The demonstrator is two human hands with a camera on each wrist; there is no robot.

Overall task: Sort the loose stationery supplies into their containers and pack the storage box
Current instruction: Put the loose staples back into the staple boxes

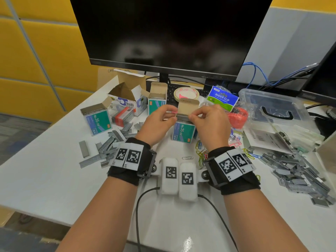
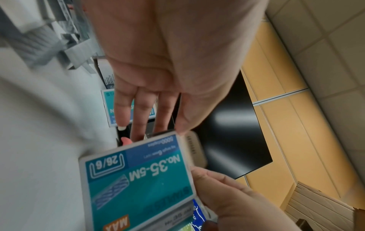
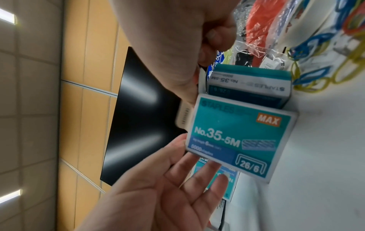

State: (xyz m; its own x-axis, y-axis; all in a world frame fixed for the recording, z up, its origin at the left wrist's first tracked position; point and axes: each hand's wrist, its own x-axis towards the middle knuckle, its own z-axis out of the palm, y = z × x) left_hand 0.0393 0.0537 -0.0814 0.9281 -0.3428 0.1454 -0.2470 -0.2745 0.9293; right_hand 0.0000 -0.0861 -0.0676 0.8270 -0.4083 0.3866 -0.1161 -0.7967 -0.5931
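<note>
A teal staple box [image 1: 182,132] marked No.35-5M stands upright mid-table, its cardboard flap [image 1: 187,106] raised. My left hand [image 1: 172,114] is at the flap's left edge. In the wrist views its fingers [image 2: 141,115] lie straight beside the box [image 2: 138,179], and its spread fingers [image 3: 197,165] touch the box's side [image 3: 237,137]. My right hand [image 1: 192,116] has curled fingers and pinches the flap's right edge; its thumb [image 3: 189,93] sits against the flap. Staples fill the open top.
More staple boxes [image 1: 96,119] and an open white carton [image 1: 127,99] stand at left. Loose staple strips lie left [image 1: 109,146] and right [image 1: 300,171]. Coloured paper clips [image 1: 201,153], a tape roll [image 1: 185,93], a binder clip bag [image 1: 222,98] and a clear storage box [image 1: 272,110] are also on the table.
</note>
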